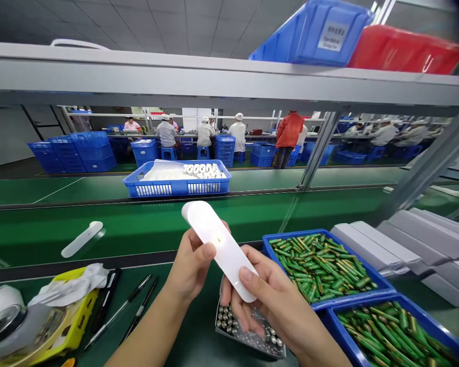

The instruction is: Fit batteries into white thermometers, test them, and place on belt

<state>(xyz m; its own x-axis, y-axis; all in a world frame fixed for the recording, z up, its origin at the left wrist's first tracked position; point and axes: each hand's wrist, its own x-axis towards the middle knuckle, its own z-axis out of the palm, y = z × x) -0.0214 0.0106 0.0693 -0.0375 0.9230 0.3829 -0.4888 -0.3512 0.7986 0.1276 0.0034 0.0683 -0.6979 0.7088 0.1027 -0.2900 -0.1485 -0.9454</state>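
Observation:
A smooth white oblong plastic piece (220, 244) with rounded ends is held up at a tilt between both hands. A small yellowish mark or glow shows near its middle; its exact kind is unclear. My left hand (193, 260) grips its upper left side, thumb on the front face. Around its lower end, my right hand (262, 285) is closed with the thumb on the face. Below them stands a small box (248, 346) of silver-ended cylindrical cells, partly hidden by my right hand. Beside that hand are blue trays (265, 245) full of green batteries (321, 265).
A similar white piece (82, 239) lies on the green conveyor (137, 224). Behind it stands a blue basket (149, 189) of white parts. Pens (118, 311), a yellow container (74, 321) and a tape roll (7, 326) are at left, white cartons (371, 247) at right. People work beyond.

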